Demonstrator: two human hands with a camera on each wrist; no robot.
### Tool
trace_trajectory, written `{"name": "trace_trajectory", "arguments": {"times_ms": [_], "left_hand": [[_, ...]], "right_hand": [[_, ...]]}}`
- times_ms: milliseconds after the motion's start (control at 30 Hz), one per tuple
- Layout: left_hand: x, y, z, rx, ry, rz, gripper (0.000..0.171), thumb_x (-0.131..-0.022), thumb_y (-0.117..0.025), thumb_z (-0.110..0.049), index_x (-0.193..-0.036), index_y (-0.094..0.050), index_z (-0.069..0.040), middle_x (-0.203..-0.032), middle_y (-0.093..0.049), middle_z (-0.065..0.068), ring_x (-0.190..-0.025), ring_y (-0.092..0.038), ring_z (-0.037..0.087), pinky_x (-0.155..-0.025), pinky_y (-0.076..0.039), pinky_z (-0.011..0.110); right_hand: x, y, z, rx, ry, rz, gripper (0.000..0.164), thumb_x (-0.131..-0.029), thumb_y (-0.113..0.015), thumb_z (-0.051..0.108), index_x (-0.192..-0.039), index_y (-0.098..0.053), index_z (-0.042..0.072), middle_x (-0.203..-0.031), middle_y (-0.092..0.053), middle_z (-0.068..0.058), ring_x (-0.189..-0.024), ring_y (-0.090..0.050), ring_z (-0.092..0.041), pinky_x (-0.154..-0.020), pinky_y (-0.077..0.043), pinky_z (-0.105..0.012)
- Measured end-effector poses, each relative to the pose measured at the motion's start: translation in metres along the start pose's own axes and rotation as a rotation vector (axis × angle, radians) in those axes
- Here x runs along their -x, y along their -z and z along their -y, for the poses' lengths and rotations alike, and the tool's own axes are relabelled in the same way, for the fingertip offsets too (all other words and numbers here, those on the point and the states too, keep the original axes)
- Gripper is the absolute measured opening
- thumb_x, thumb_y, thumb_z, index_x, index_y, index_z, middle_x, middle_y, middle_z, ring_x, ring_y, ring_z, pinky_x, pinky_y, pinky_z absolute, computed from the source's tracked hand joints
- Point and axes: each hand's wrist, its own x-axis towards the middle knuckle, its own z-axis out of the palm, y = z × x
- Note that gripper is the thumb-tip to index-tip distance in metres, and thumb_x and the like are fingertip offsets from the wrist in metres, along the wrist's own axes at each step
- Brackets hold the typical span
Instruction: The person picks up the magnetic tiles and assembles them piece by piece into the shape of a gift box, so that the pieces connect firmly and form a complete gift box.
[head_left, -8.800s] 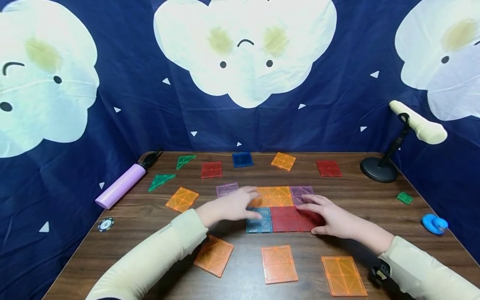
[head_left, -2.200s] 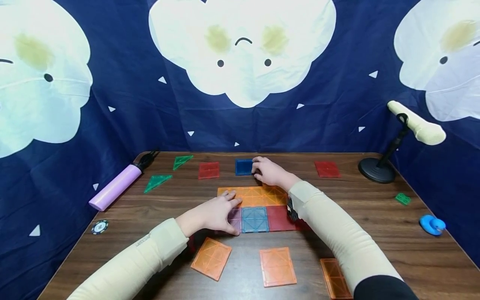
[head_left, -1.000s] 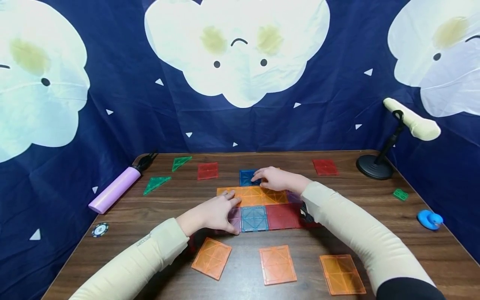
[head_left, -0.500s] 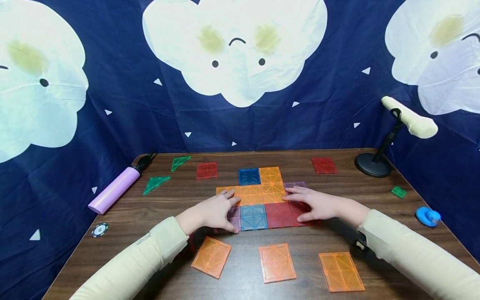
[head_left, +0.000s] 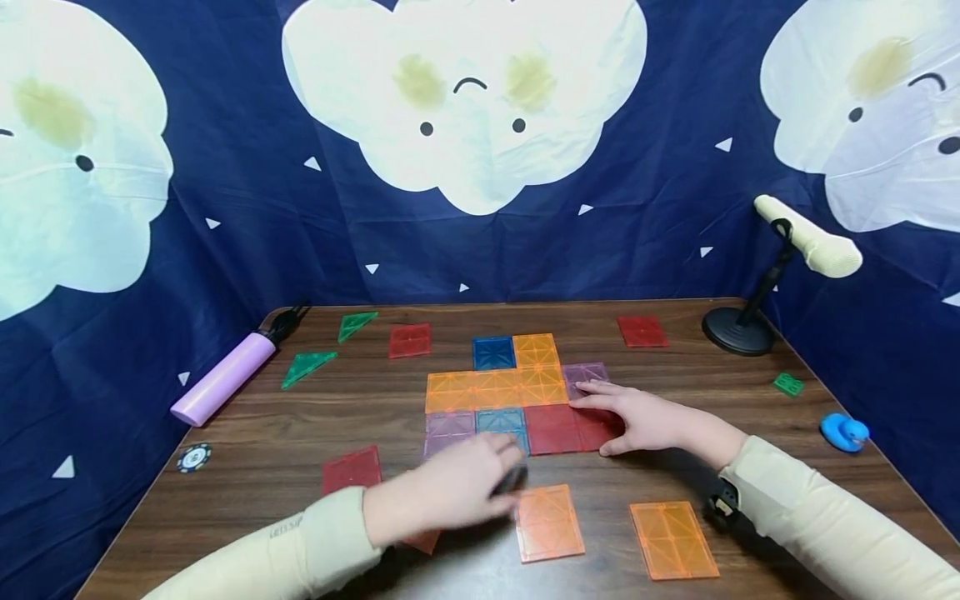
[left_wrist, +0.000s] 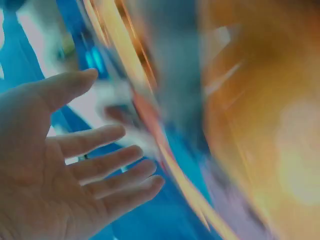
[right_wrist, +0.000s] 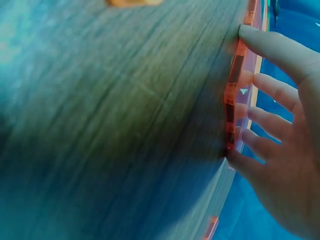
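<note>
Translucent magnetic tiles lie flat and joined mid-table: a blue tile [head_left: 493,353] beside an orange tile [head_left: 534,350], a row of orange tiles [head_left: 495,389] with a purple tile [head_left: 585,371] at its right, then a purple tile [head_left: 448,429], a teal tile [head_left: 501,420] and red tiles [head_left: 551,429]. My right hand [head_left: 648,422] touches the right-hand red tile, fingers spread, fingertips reaching the purple one. Blurred, my left hand [head_left: 453,483] passes in front of the joined tiles, over a partly hidden orange tile [head_left: 423,542]. Its fingers are straight and hold nothing in the left wrist view.
Loose tiles lie around: red [head_left: 352,469], orange [head_left: 550,523], orange [head_left: 675,540], red [head_left: 410,340], red [head_left: 642,331], and green triangles [head_left: 308,367]. A lilac pump [head_left: 227,379] edges the left; a poker chip [head_left: 194,457], microphone stand [head_left: 738,331], green brick [head_left: 788,383] and blue duck [head_left: 844,432] flank the sides.
The blue and orange tiles from the back, plus left-hand orange and purple tiles, have joined the group. My right hand returned to its right edge; my left hand left its left edge, moving nearer and rightward.
</note>
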Motion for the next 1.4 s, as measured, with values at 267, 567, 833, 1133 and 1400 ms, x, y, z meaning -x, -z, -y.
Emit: {"name": "trace_trajectory", "arguments": {"times_ms": [267, 567, 833, 1133, 1400], "left_hand": [[0.008, -0.020, -0.050, -0.164, -0.213, 0.048, 0.051, -0.100, -0.066, -0.039, -0.141, -0.061, -0.010, -0.141, -0.058, 0.005, -0.131, -0.053, 0.022, -0.105, -0.045, 0.029], [-0.015, -0.034, -0.051, -0.276, -0.262, -0.030, 0.032, -0.103, -0.060, -0.018, -0.132, -0.067, -0.009, -0.135, -0.064, 0.005, -0.125, -0.058, 0.021, -0.104, -0.045, 0.027], [-0.036, -0.031, -0.040, -0.267, -0.248, -0.065, 0.030, -0.098, -0.067, -0.019, -0.126, -0.071, -0.008, -0.130, -0.066, 0.007, -0.119, -0.060, 0.021, -0.104, -0.044, 0.026], [-0.038, -0.023, -0.032, -0.202, -0.265, -0.002, 0.042, -0.094, -0.074, -0.023, -0.132, -0.067, -0.007, -0.134, -0.063, 0.007, -0.125, -0.056, 0.018, -0.108, -0.040, 0.025], [0.020, -0.004, -0.002, 0.055, -0.315, -0.069, 0.032, -0.093, -0.075, -0.021, -0.122, -0.067, -0.012, -0.122, -0.063, -0.002, -0.116, -0.058, 0.009, -0.102, -0.043, 0.022]], "right_hand": [[0.000, 0.000, 0.002, 0.031, 0.006, -0.043, 0.070, -0.080, -0.083, 0.027, -0.144, -0.058, 0.009, -0.155, -0.040, -0.026, -0.139, -0.039, -0.048, -0.103, -0.040, -0.067], [0.001, -0.004, 0.003, 0.015, 0.011, -0.043, 0.070, -0.080, -0.083, 0.027, -0.143, -0.059, 0.009, -0.153, -0.042, -0.027, -0.139, -0.039, -0.049, -0.103, -0.040, -0.067], [0.001, -0.003, 0.002, 0.016, 0.011, -0.046, 0.070, -0.081, -0.082, 0.028, -0.144, -0.059, 0.009, -0.154, -0.042, -0.026, -0.139, -0.039, -0.049, -0.103, -0.040, -0.067], [0.001, -0.003, 0.001, 0.012, 0.012, -0.053, 0.070, -0.081, -0.083, 0.028, -0.143, -0.059, 0.010, -0.154, -0.042, -0.025, -0.138, -0.040, -0.049, -0.101, -0.041, -0.067], [0.002, -0.003, 0.001, 0.009, -0.005, -0.041, 0.069, -0.082, -0.083, 0.028, -0.144, -0.058, 0.011, -0.155, -0.040, -0.024, -0.140, -0.037, -0.049, -0.103, -0.039, -0.068]]}}
